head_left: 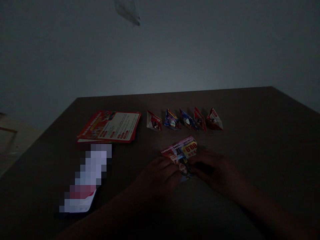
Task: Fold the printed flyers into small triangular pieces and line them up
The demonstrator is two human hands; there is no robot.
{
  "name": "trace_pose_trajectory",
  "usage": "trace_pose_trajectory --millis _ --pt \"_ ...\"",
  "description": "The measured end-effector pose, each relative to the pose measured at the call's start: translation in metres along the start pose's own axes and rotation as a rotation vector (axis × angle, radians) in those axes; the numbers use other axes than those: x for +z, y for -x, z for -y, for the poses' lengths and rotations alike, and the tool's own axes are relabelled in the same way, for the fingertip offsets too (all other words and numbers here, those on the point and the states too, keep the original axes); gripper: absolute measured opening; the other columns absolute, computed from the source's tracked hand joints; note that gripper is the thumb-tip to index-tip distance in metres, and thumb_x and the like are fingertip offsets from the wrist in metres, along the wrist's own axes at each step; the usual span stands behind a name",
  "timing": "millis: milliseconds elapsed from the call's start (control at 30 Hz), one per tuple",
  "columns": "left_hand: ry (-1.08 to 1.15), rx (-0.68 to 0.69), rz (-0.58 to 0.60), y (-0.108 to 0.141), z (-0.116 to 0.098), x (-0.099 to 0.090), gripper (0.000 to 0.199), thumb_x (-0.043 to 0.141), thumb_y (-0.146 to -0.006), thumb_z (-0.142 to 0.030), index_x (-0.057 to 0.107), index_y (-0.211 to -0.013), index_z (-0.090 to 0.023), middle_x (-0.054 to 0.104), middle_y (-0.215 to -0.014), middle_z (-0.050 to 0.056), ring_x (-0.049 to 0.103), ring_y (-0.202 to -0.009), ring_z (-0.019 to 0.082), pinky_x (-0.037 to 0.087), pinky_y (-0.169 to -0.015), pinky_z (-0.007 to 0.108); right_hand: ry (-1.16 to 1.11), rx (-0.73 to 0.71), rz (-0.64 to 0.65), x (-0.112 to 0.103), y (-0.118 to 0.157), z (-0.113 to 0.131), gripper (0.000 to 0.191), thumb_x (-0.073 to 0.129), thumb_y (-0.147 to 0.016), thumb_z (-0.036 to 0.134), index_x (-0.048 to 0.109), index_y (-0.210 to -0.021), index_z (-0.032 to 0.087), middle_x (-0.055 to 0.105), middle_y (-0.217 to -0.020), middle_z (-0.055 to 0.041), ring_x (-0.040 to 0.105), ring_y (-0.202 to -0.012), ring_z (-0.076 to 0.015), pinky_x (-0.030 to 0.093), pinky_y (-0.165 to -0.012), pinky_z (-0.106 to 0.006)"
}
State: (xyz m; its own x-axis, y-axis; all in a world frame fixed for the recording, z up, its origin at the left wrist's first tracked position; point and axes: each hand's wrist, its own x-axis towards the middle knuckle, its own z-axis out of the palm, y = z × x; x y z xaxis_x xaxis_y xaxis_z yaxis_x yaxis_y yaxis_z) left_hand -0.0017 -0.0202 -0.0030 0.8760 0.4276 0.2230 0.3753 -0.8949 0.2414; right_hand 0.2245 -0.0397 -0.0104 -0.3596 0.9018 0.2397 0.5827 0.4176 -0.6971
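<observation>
A partly folded printed paper sheet (178, 150), pink, yellow and blue with large red digits, lies on the dark table in front of me. My left hand (162, 171) rests over its lower left part with the fingers laid flat on it. At its right side, my right hand (212, 166) pinches the paper between thumb and fingers. The palms cover part of the sheet, and the dim light hides detail. Beyond it stand several small folded paper boats in a row, among them a red and white one (154, 120) and a blue one (172, 120).
A stack of red and white printed flyers (120, 126) lies at the left of the table (250, 116). Nearer me is a lit phone (85, 200) with its screen blurred out. A pale wall (200, 43) rises behind the table's far edge.
</observation>
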Motion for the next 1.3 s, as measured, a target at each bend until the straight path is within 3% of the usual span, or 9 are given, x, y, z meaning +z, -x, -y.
trace_pose_trajectory --millis 133,333,567,733,1000,1300 --pt "0.075 -0.052 -0.009 0.001 0.007 0.003 0.024 0.05 -0.086 -0.014 0.058 -0.109 -0.016 0.065 -0.105 0.007 0.055 -0.101 0.022 0.043 -0.091 0.038 -0.016 0.021 0.035 -0.001 0.0 0.0 0.014 0.062 -0.079 0.011 0.065 -0.089 0.02 0.067 -0.084 -0.0046 0.061 -0.08 -0.0196 0.049 -0.07 -0.033" --pt "0.193 -0.054 -0.063 0.0 0.007 0.003 0.017 0.048 -0.09 -0.017 0.059 -0.103 -0.018 0.067 -0.1 0.005 0.057 -0.097 0.019 0.041 -0.09 0.035 -0.036 0.037 0.072 -0.002 0.002 -0.001 0.017 0.061 -0.077 0.009 0.064 -0.089 0.022 0.067 -0.086 -0.0037 0.061 -0.08 -0.0199 0.048 -0.071 -0.034" --pt "0.225 -0.261 -0.129 -0.002 0.004 0.008 0.012 0.048 -0.09 -0.02 0.059 -0.093 -0.016 0.065 -0.095 0.006 0.054 -0.09 0.019 0.04 -0.083 0.036 -0.043 0.039 0.107 0.0 0.002 0.007 0.025 0.064 -0.07 0.003 0.063 -0.086 0.022 0.068 -0.086 -0.0014 0.06 -0.083 -0.0192 0.046 -0.075 -0.034" --pt "0.178 -0.4 -0.05 -0.007 0.004 0.008 0.015 0.043 -0.091 -0.02 0.057 -0.087 -0.017 0.062 -0.087 0.005 0.051 -0.084 0.02 0.037 -0.079 0.038 -0.018 0.029 0.13 0.003 0.001 0.014 0.026 0.064 -0.07 0.003 0.062 -0.087 0.023 0.068 -0.087 -0.0003 0.059 -0.085 -0.0191 0.045 -0.076 -0.034" --pt "0.098 -0.422 0.01 -0.014 0.003 0.007 0.017 0.041 -0.093 -0.023 0.055 -0.086 -0.017 0.061 -0.089 0.005 0.05 -0.085 0.02 0.036 -0.078 0.037 -0.093 -0.001 0.107 -0.001 0.0 0.014 0.02 0.056 -0.082 0.009 0.062 -0.094 0.023 0.067 -0.093 -0.0038 0.06 -0.087 -0.0178 0.047 -0.076 -0.032" --pt "0.098 -0.467 -0.008 -0.014 0.005 0.011 0.013 0.046 -0.091 -0.025 0.056 -0.087 -0.018 0.059 -0.09 0.006 0.052 -0.086 0.022 0.039 -0.079 0.037 -0.043 0.055 0.127 0.003 0.002 0.011 0.03 0.069 -0.069 0.006 0.06 -0.092 0.024 0.066 -0.09 -0.0011 0.058 -0.088 -0.0201 0.045 -0.077 -0.034"
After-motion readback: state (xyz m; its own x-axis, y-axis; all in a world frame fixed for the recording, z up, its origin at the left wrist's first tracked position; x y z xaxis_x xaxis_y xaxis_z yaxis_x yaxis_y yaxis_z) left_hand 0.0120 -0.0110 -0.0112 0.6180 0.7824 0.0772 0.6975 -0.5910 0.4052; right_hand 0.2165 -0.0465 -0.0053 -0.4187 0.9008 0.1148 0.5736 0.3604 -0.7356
